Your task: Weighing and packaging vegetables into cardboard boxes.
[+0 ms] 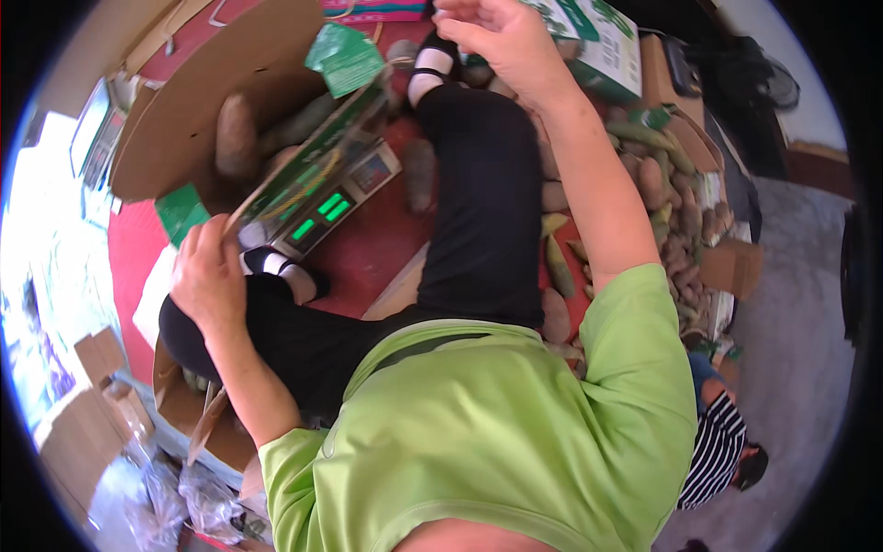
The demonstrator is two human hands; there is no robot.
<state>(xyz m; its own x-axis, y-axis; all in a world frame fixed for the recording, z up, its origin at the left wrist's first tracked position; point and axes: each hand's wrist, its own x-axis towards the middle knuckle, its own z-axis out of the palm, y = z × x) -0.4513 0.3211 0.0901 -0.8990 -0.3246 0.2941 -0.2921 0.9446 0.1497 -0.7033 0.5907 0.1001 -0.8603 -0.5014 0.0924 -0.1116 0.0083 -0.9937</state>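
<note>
An open cardboard box (198, 101) with green printing on its side sits on a digital scale (354, 184) with a lit green display. Large oblong brownish tubers (237, 138) lie inside it. At the box's near corner, my left hand (210, 271) has its fingers curled on the edge. Far ahead and to the right, my right hand (501, 41) is raised with thumb and fingers apart, close to the picture's upper edge. Nothing shows clearly between them. Beneath it are more tubers and my foot in a dark shoe (430, 69).
Many tubers and long green vegetables (639, 135) are heaped on the right. A white and green printed carton (607, 55) stands behind them. Another person in a striped top (713, 451) is at lower right. Clear plastic bags (207, 497) and a cardboard box (189, 400) lie at lower left.
</note>
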